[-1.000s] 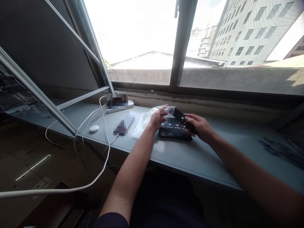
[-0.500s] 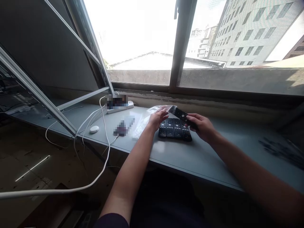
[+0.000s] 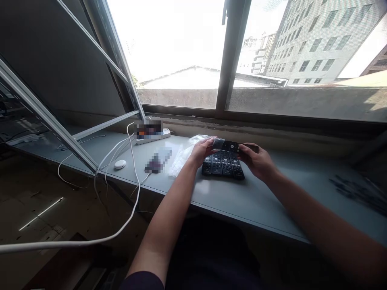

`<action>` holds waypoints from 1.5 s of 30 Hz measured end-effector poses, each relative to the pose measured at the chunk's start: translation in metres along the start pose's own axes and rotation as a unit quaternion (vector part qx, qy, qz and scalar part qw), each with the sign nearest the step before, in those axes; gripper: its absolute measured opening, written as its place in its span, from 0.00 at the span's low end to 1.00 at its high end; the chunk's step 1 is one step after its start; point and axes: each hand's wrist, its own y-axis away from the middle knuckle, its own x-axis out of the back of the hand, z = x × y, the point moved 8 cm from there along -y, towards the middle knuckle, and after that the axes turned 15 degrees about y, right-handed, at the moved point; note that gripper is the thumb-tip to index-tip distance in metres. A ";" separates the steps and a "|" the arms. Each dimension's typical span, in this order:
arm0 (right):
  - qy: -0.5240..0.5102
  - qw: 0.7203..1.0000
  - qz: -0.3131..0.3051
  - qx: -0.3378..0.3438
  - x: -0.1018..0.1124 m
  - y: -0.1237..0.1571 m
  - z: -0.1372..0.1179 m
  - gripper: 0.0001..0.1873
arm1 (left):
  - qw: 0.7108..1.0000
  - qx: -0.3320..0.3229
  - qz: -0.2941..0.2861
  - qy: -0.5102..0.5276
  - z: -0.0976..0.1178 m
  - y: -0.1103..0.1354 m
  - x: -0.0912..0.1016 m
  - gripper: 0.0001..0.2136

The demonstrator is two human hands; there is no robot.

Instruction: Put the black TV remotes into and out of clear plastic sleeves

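A black remote control [image 3: 231, 146] is held nearly level above the table, its right end gripped between the thumb and fingers of my right hand [image 3: 255, 159]. Its left end is inside a clear plastic bag [image 3: 218, 143]. My left hand [image 3: 203, 151] has its fingers closed on the bag around that end. Beneath the held one, several black remote controls [image 3: 223, 167] lie side by side with their buttons facing up. More clear plastic bags [image 3: 181, 159] lie under and beside my left forearm.
Left of the bags, a blurred-out device [image 3: 157, 161] lies with a cable plugged in. A round white object [image 3: 120, 164] and white cables [image 3: 136, 193] are farther left. A power strip [image 3: 154, 139] stands by the metal frame [image 3: 105, 123]. Dark items [image 3: 356, 191] lie at the right.
The held remote has turned from a slant to nearly level, and more of its left end is covered by the bag. My left hand has closed around the bagged end.
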 end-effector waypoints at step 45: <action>-0.007 0.991 -0.128 -0.023 -0.039 0.022 0.004 0.24 | 0.994 0.023 -0.075 -0.078 -0.004 0.016 -0.019 0.23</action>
